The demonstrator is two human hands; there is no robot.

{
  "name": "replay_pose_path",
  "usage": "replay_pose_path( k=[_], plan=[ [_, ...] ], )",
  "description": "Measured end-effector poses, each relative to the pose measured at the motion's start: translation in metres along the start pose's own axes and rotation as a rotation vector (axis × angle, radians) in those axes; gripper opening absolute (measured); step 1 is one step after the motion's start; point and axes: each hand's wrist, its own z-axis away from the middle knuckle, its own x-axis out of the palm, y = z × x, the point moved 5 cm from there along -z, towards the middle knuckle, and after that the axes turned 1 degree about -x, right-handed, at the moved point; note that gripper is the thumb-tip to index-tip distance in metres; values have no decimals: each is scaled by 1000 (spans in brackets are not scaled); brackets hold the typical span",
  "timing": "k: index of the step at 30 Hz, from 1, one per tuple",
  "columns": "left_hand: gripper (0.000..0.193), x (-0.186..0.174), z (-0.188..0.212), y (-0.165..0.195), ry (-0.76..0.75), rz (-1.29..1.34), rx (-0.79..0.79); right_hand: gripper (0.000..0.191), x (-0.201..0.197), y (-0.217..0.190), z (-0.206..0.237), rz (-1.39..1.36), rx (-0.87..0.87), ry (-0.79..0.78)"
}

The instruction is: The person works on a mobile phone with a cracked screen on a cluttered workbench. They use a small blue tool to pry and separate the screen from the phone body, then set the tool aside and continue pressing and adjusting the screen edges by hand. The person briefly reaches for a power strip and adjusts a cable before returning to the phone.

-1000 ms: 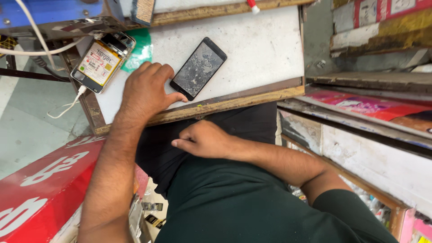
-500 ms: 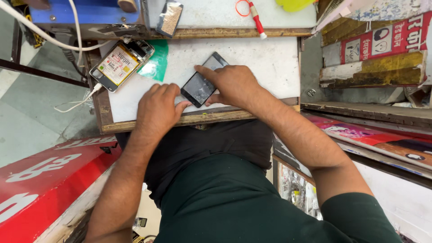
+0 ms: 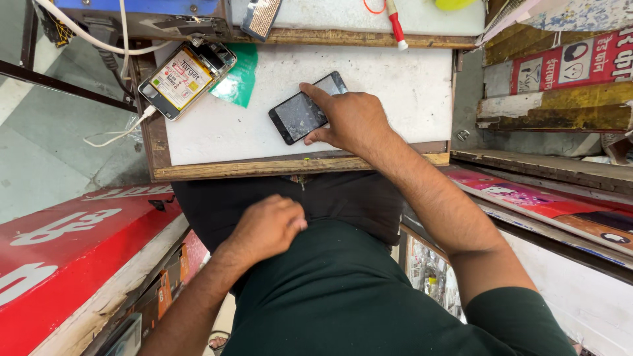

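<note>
Two phones are seen on the white work board (image 3: 395, 86), and only one of them is being touched. The dark phone (image 3: 300, 112) is laid flat near the front edge of the board, screen side up and turned at a slant. The right hand (image 3: 349, 118) is spread open over its right end, with the pointing finger stretched along the top edge and the thumb set against the lower corner, so the phone is pinned down and kept from sliding; it is not lifted. The glass looks dusty or scratched, but it cannot be told for sure. The left hand (image 3: 267, 227) is kept well away from the board, down at the lap on the dark clothes, curled loosely, and nothing can be seen held in it. The opened phone (image 3: 186, 79) is laid at the back left corner of the board, with its yellow and white battery showing, so its inside can be reached. A white cable (image 3: 115, 135) is hung off the left side just beside it. A green plastic piece (image 3: 237, 82) is tucked next to the opened phone. A red and white tool (image 3: 397, 26) is left on the wooden ledge behind, well apart from the hands. A red sign board (image 3: 66, 244) is seen low on the left.
</note>
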Motion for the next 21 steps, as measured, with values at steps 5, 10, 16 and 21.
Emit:
replay_pose_path(
  k=[5,10,16,21],
  plan=[
    [17,12,8,-4,-100,119,-15,98,5,2,4,-128,-35,98],
    [16,-27,29,-19,23,179,-153,47,-7,36,56,-363,1,247],
    [15,-74,54,-29,55,102,-231,23,8,78,125,-489,219,304],
    [13,-70,89,-51,-397,309,-716,14,12,123,171,-336,389,554]
  ],
)
